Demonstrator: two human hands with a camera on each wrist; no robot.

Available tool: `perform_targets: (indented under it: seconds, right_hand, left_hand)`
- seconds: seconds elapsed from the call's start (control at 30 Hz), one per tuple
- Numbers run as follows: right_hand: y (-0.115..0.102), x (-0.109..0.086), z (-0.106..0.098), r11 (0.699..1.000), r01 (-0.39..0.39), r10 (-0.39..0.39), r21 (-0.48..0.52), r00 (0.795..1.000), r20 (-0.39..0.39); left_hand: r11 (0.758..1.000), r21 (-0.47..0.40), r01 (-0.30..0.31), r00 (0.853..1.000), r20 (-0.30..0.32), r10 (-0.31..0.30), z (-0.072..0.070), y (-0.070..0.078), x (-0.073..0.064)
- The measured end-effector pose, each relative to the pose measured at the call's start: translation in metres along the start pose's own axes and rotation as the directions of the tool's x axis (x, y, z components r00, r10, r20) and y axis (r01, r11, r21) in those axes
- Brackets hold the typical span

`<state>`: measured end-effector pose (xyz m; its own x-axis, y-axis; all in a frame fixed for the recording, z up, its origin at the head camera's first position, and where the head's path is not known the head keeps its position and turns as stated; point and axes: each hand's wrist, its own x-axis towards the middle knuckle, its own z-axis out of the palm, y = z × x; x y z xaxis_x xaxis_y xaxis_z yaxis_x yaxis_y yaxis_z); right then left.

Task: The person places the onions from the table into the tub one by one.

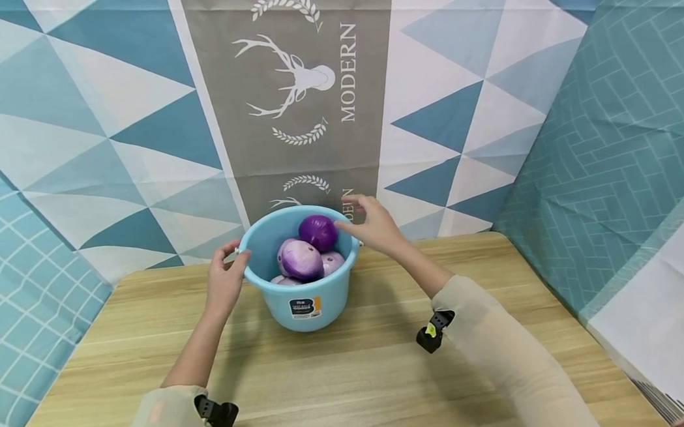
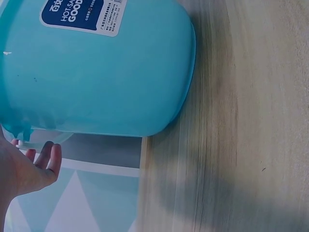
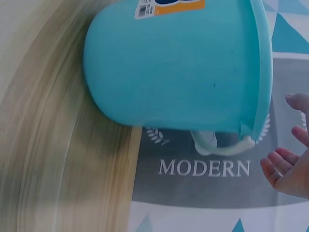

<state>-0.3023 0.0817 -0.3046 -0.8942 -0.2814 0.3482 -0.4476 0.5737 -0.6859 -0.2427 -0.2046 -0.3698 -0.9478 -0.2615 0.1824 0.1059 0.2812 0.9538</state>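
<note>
A light blue plastic bucket [image 1: 306,307] stands upright near the table's back edge, with several red onions [image 1: 302,260] inside; one glossy dark purple onion [image 1: 318,232] lies on top. My left hand [image 1: 225,279] holds the bucket's left rim, its thumb over the edge and fingers outside by the handle joint. In the left wrist view, the other fingers [image 2: 52,157] lie loosely curled beside the handle. My right hand [image 1: 375,226] hovers by the right rim with thumb and fingers spread, holding nothing. The right wrist view shows it apart from the rim and the white handle [image 3: 227,149].
The bucket stands on a wood-grain table [image 1: 329,390]. Patterned cloth with a deer print [image 1: 304,78] hangs right behind the table's back edge. Blue tile-pattern cloth [image 1: 17,285] borders the left side, and teal cloth [image 1: 609,158] the right.
</note>
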Motion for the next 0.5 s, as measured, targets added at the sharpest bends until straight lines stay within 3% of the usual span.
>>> perform_targets:
  seconds: [0.33, 0.43, 0.5]
  right_hand:
    - [0.025, -0.007, -0.029, 0.999, -0.033, 0.032, -0.012, 0.998, -0.050]
    - [0.035, -0.012, -0.041, 0.999, -0.043, 0.042, -0.017, 0.997, -0.067]
    - [0.039, -0.016, -0.050, 0.998, -0.052, 0.049, -0.042, 0.996, -0.076]
  left_hand:
    - [0.999, 0.044, -0.010, 1.000, 0.005, 0.009, -0.009, 0.002, 0.007]
    - [0.998, 0.056, -0.023, 0.999, -0.023, 0.024, -0.017, 0.004, 0.011]
    - [0.991, 0.123, -0.059, 0.997, -0.031, 0.064, -0.026, 0.006, 0.013]
